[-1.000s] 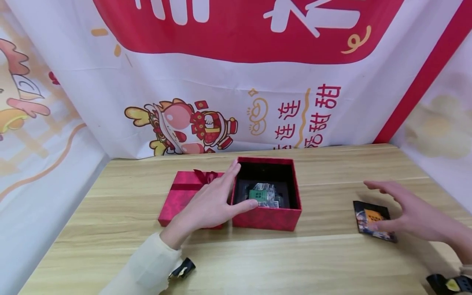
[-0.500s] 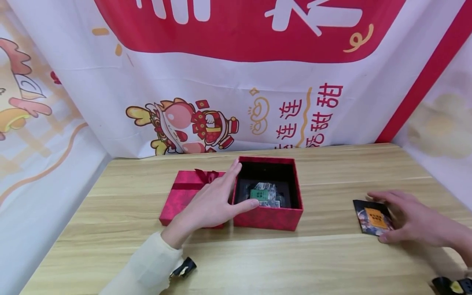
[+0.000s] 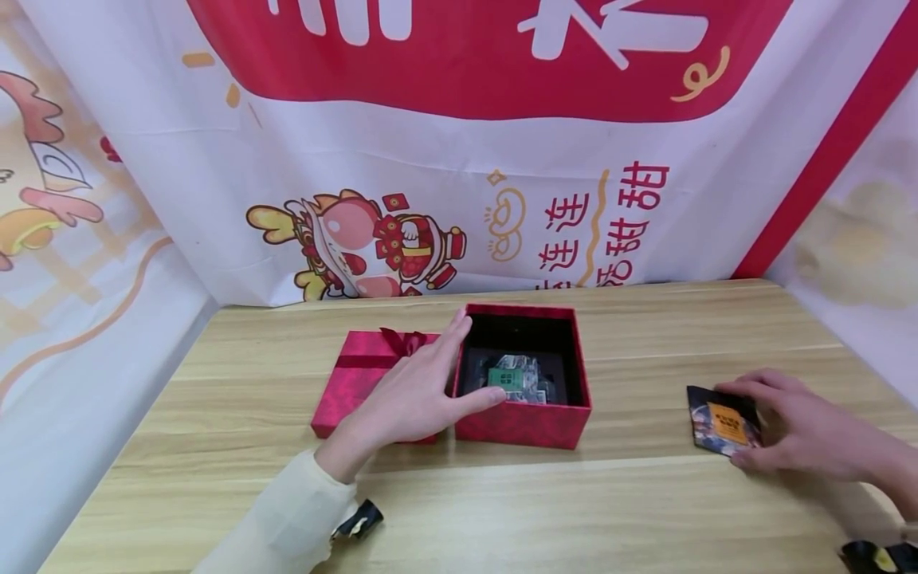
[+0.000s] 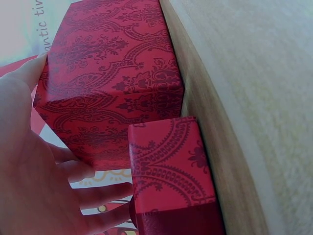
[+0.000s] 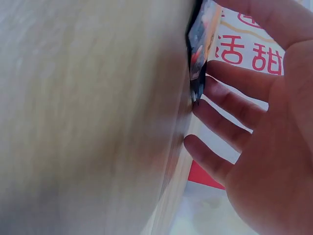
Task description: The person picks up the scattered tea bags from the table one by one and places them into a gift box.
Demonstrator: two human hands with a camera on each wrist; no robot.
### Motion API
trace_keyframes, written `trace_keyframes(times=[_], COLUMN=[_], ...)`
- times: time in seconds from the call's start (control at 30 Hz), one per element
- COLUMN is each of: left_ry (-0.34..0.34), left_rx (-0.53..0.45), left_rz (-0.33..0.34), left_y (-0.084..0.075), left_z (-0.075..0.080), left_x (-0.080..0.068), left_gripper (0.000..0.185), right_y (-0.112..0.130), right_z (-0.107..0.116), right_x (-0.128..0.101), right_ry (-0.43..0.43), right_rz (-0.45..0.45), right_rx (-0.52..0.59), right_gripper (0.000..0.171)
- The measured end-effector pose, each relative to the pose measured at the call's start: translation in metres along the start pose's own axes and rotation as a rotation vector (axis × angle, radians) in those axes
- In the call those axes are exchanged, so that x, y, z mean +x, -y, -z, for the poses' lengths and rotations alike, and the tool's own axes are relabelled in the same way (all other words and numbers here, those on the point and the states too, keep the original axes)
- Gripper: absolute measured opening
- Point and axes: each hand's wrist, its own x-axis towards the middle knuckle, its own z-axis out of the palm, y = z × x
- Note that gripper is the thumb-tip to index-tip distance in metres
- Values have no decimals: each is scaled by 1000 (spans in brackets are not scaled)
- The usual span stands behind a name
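Observation:
A red patterned gift box [image 3: 522, 425] stands on the wooden table with its top off. Inside lies a clear plastic packet with a green label [image 3: 506, 379]. My left hand [image 3: 409, 391] rests at the box's left side, fingers fairly straight along the wall and thumb over the front rim. Part of the red lid [image 3: 351, 388] with its ribbon bow is hidden under that hand. On the right, my right hand [image 3: 806, 434] pinches a small dark packet with an orange label [image 3: 726, 422] by its edges. In the right wrist view its fingertips [image 5: 210, 83] meet the packet's edge.
The lid lies flat against the box's left side. A printed white and red cloth [image 3: 459, 159] hangs behind the table [image 3: 502, 510] and along both sides. A black wrist strap [image 3: 358, 520] is on the left arm.
My right hand has drawn back slightly to the packet's right edge, and its thumb and fingers have closed on it. The packet has shifted and tilted a little. My left hand has stayed put.

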Motion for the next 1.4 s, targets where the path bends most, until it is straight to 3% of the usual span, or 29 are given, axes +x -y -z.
trace_keyframes(times=[0.7, 1.4], left_ry=[7, 9], left_rx=[-10, -2], left_rz=[5, 7], left_y=[-1, 1], left_z=[0, -1], left_x=[0, 0], left_gripper=[112, 112], right_y=[31, 137], right_z=[10, 53], right_x=[17, 74], right_ry=[-174, -136], right_rz=[105, 237], right_rx=[38, 199], right_gripper=[76, 78])
